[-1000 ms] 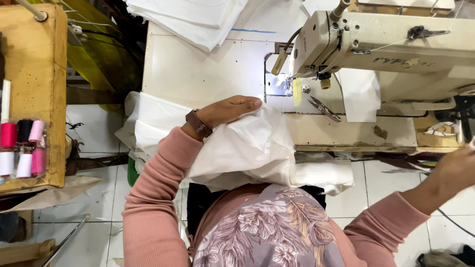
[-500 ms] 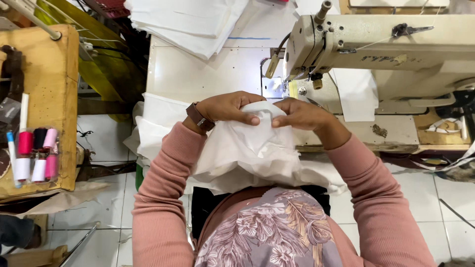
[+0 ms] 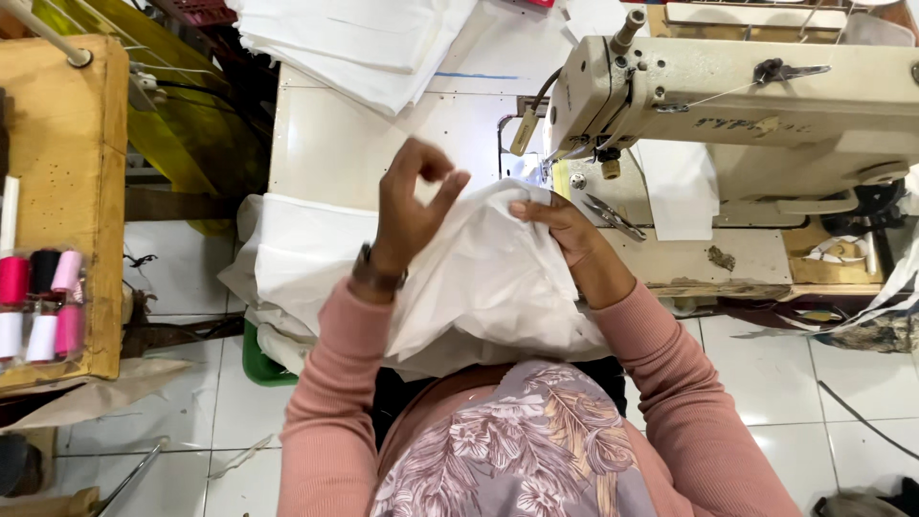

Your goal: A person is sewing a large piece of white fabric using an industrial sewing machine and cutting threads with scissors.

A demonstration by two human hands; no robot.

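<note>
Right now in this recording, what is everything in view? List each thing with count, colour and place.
cream industrial sewing machine: one, cream, upper right on the table
pale sewing table: one, off-white, centre top
white fabric piece: one, white, in the person's lap, under both hands
stack of white cloth: one pile, white, top centre
metal thread snips: one, silver, on the machine bed
thread spools: several, pink, red, black, white, on the wooden side stand at left
wristwatch: one, dark, left wrist
left hand: raised, fingers pinching above the fabric
right hand: grip on the fabric's edge

White fabric (image 3: 488,278), cream sewing machine (image 3: 747,86)
</note>
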